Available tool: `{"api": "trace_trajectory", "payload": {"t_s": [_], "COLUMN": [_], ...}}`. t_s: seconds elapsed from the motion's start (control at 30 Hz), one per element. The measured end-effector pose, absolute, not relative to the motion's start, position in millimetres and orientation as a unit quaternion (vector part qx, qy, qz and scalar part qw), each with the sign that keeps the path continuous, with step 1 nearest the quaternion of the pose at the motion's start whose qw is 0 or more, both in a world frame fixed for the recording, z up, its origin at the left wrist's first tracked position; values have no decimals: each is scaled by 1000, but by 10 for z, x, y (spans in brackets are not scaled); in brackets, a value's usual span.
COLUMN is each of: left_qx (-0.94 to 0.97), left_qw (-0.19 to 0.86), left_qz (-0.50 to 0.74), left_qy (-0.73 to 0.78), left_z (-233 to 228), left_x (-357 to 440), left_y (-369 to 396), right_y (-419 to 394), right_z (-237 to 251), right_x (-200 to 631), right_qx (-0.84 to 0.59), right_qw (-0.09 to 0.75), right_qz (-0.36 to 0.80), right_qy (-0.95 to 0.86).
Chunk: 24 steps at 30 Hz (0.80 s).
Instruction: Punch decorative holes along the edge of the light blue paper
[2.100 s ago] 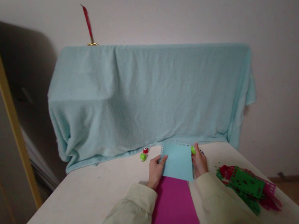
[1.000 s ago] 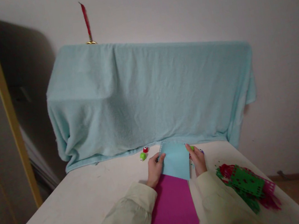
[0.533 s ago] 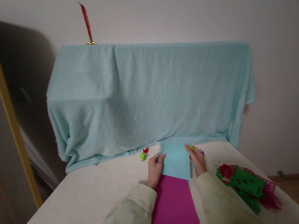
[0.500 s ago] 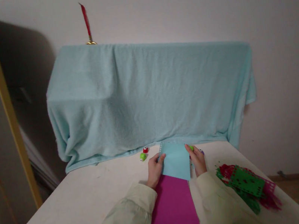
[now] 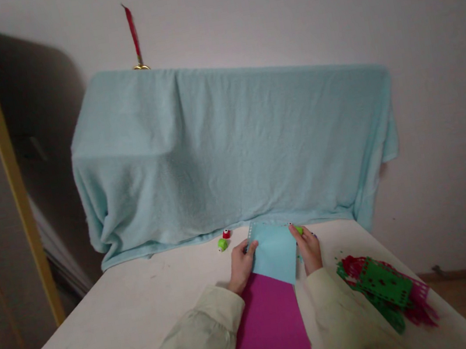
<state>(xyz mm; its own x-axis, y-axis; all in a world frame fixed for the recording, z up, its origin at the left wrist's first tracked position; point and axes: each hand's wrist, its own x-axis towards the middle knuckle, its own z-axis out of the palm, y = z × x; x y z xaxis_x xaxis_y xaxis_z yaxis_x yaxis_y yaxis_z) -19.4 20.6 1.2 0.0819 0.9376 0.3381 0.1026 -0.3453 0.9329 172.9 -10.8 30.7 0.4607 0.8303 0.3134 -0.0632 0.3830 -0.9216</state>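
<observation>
A light blue paper sheet [image 5: 275, 252] with small punched holes along its far edge is held a little above the white table [image 5: 147, 306]. My left hand [image 5: 241, 264] pinches its left edge. My right hand [image 5: 308, 248] is at its right edge and closes on a small green punch [image 5: 298, 229] set on the paper's far right corner. Under the blue sheet a magenta sheet [image 5: 272, 320] lies flat on the table between my sleeves.
A green punch [image 5: 222, 245] and a red punch [image 5: 226, 234] sit to the left of my hands. A heap of green and red punched paper [image 5: 384, 290] lies at the right table edge. A pale blue cloth [image 5: 229, 151] drapes a big box behind.
My right hand moved in from beside the sheet to its far right corner with the green punch. The sheet shifted slightly. My left hand kept its hold.
</observation>
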Motion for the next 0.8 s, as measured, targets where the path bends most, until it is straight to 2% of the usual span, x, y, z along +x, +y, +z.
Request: {"api": "trace_trajectory", "payload": {"t_s": [0.2,0.53,0.8], "left_qx": [625,640,641], "left_qw": [406,408,394], "left_qz": [530,519,518], "left_qy": [406,393,407], "left_z": [3,-48,-32], "left_x": [-195,-164,-168], "left_y": [205,195,193], "right_y": [-100,-196,-169], "right_z": [268,389,365], "right_x": [1763,1670,1669], "right_qx": [-470,-493,-477], "right_qw": [710,742,734], "right_qz": [307,265,307], "right_qy": [-425,-368,-372]}}
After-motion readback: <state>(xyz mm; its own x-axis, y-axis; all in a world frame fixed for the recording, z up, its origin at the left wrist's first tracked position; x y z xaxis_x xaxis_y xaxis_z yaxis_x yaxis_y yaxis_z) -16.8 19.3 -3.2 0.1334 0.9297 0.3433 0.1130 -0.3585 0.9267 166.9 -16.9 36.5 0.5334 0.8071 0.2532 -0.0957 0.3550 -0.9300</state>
